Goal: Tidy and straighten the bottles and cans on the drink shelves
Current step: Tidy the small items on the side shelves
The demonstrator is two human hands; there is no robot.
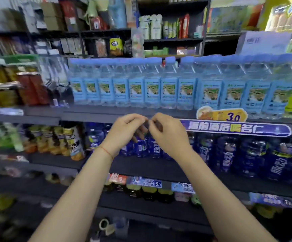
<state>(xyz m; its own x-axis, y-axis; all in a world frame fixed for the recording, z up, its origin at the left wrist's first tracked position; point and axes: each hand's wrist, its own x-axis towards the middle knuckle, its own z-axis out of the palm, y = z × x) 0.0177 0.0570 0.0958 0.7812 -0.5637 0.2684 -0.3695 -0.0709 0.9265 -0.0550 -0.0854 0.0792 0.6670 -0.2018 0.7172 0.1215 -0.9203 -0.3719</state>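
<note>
- Two hands, my left hand (124, 131) and right hand (166, 133), reach among the dark blue bottles (141, 147) on the middle shelf (141, 166); each grip curled, contents indiscernible.
- Risk, I judge: blurred view; a nudge topples neighbouring bottles.

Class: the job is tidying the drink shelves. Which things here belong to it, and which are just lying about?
Job:
light-blue water bottles
dark-blue drink bottles
left hand
right hand

Lying about:
snack packets
tape roll
</note>
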